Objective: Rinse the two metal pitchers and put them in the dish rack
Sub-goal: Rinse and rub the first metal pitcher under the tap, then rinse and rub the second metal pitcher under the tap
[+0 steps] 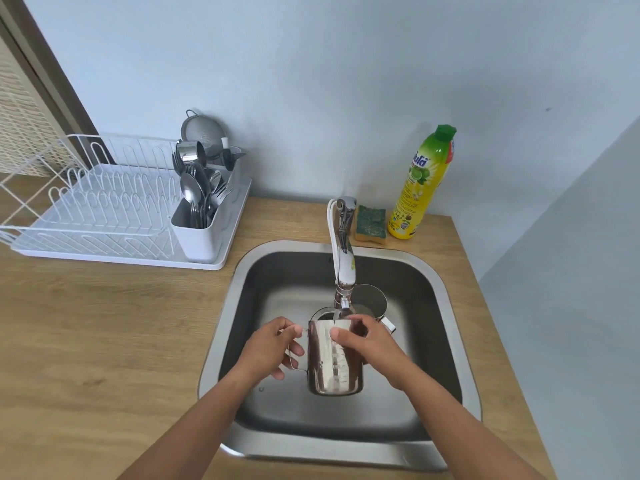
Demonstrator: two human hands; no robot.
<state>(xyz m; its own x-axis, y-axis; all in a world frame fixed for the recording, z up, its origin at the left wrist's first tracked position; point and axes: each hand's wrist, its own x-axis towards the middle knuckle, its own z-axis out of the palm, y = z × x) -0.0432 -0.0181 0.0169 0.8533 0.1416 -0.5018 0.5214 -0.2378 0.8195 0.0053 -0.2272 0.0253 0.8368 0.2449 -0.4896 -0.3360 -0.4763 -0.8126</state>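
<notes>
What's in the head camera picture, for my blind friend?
The left hand grips a metal pitcher by its handle, the right hand its side, under the tap over the sink. A second pitcher stands behind; a dish rack sits left.

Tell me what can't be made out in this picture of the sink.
All in the head view:
1. Most of the second pitcher, hidden behind the faucet and the held pitcher.
2. The inside of the held pitcher, hidden by its own wall and the right hand.
3. Whether water is running: too faint to tell.
4. The left end of the dish rack, cut off by the picture's edge.
5. The small print on the soap bottle: too small to read.
</notes>
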